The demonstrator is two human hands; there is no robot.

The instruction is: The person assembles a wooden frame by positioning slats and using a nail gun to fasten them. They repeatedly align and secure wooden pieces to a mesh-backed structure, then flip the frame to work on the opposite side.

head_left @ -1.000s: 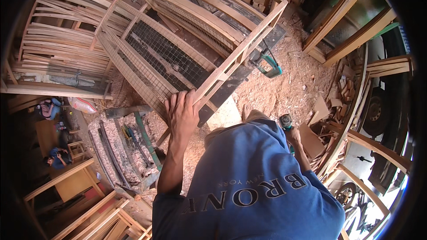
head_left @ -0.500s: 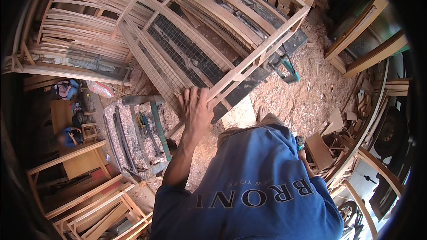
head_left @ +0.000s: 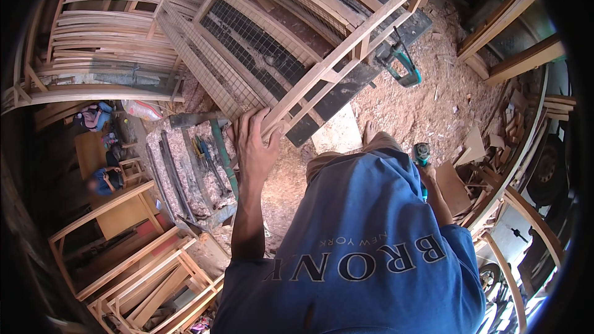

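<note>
My left hand [head_left: 253, 142] is hooked round the near corner of a long wooden frame [head_left: 346, 62], thumb on one side and fingers on the other. Wire mesh [head_left: 210, 74] covers parts of this frame, which rests on a dark workbench [head_left: 337, 102]. Down by my right side, my right hand [head_left: 429, 176] grips a teal cordless drill [head_left: 422, 153] with its chuck end forward. A teal-handled saw-like tool [head_left: 405, 71] hangs or lies at the bench's right edge; which one I cannot tell.
A low rack [head_left: 216, 142] with hand tools stands left of me. Stacked slats [head_left: 105, 37] fill the far left, wooden frames [head_left: 148, 297] the near left. Another person [head_left: 108, 179] sits at left. Offcuts [head_left: 495, 173] lie at right; wood shavings [head_left: 427, 108] cover the floor.
My right hand and the drill have come forward into fuller view. My left hand has shifted left and nearer on the frame's corner, its fingers more spread. The view has moved slightly.
</note>
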